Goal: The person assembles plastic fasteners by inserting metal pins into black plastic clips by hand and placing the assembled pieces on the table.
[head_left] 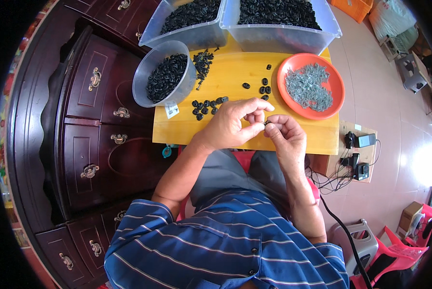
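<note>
Yellow wooden table (235, 91) beside a dark wood cabinet (88, 125), tiled floor to the right. Left hand (230, 124) and right hand (284, 135) meet over the table's near edge, fingertips pinched together on one small black part (267, 123). Loose black parts (207, 104) lie just left of the hands. Orange plate (334, 94) of small metal clips sits right; round clear tub (146, 79) of black parts sits left; two clear bins (273, 36) at the far edge.
</note>
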Demonstrator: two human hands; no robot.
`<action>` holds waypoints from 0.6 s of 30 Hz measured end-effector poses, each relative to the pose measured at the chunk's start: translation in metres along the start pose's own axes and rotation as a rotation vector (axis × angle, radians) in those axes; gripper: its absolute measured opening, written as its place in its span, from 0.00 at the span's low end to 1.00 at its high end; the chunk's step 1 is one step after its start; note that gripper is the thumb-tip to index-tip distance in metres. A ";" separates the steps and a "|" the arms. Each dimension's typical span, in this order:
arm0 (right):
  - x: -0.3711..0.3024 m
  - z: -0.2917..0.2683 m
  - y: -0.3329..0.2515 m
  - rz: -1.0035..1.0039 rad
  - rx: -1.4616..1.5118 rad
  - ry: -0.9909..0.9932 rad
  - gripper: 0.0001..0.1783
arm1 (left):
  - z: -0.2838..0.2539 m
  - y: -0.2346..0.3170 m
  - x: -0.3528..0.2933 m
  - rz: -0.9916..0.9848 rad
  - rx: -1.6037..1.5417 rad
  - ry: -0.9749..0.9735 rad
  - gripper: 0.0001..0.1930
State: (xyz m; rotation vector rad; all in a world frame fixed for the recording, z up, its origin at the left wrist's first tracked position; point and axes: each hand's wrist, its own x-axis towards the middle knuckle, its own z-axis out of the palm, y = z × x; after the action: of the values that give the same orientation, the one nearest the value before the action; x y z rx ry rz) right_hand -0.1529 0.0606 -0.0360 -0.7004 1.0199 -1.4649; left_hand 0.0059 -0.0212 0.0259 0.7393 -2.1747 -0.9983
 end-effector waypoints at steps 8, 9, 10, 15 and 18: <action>0.001 0.000 -0.007 0.037 0.095 0.032 0.10 | -0.025 -0.065 0.012 -0.225 0.334 0.081 0.17; 0.001 0.001 -0.007 0.047 0.102 0.030 0.10 | -0.026 -0.071 0.014 -0.236 0.400 0.082 0.16; 0.001 0.001 -0.007 0.045 0.103 0.030 0.10 | -0.026 -0.076 0.015 -0.248 0.465 0.081 0.15; 0.001 0.000 -0.007 0.052 0.113 0.013 0.10 | -0.019 -0.095 0.020 -0.202 0.525 0.054 0.11; 0.000 0.000 -0.008 0.054 0.106 0.003 0.10 | -0.019 -0.101 0.025 -0.168 0.561 0.046 0.09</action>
State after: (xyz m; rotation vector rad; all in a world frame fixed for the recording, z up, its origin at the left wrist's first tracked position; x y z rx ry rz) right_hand -0.1571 0.0600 -0.0290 -0.5902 0.9496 -1.4619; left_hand 0.0262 -0.1038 -0.0374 1.2014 -2.4017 -0.4276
